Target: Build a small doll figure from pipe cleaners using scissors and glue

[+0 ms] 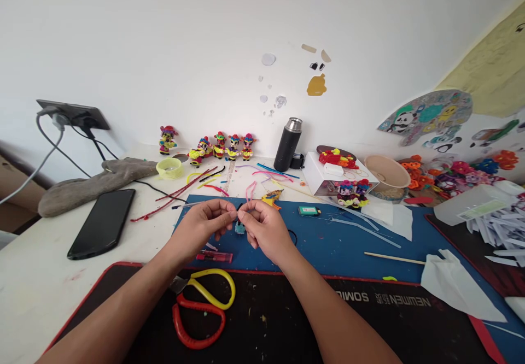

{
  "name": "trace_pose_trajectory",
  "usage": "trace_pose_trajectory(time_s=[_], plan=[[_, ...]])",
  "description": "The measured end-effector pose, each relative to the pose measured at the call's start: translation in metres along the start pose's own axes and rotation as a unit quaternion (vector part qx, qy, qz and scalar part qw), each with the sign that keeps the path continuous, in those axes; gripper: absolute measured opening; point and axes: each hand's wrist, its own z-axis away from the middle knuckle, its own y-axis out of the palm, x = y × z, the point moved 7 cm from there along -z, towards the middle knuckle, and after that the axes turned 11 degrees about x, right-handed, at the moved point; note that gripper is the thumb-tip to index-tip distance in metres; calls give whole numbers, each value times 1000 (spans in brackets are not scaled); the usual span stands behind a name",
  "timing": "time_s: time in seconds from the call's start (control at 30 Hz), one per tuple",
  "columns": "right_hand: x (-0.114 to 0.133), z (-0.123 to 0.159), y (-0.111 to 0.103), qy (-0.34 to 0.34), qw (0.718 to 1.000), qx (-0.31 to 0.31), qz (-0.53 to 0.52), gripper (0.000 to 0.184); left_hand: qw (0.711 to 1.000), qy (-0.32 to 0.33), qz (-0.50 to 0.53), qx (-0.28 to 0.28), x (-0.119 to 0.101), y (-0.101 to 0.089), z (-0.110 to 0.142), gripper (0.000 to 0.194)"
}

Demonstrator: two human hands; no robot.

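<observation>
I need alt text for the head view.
The left hand and right hand seem to pinch a small black-and-light-blue piece above a blue mat. Red-and-yellow-handled scissors lie nearer; colourful figurines stand before a white wall.

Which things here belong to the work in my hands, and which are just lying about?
Likely in the work:
black strip between the left hand and right hand
small blue piece
perhaps the scissors

Seemingly just lying about:
phone
black flask
white sheet

"NEWMEN" [406, 300] and partly hidden "SOMIC" [360, 297] on black mat [381, 326], small characters [384, 298] between illegible
</observation>
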Motion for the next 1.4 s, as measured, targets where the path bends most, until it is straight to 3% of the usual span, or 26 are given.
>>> trace_pose_trajectory(time_s=[0.43, 1.4], plan=[[5, 2, -1, -1, 999, -11, 41, 22, 999, -23, 34, 11, 8, 0, -2, 35], [1, 1, 2, 25, 999, 4, -23, 26, 998, -12, 62, 8, 5, -1, -1, 38]])
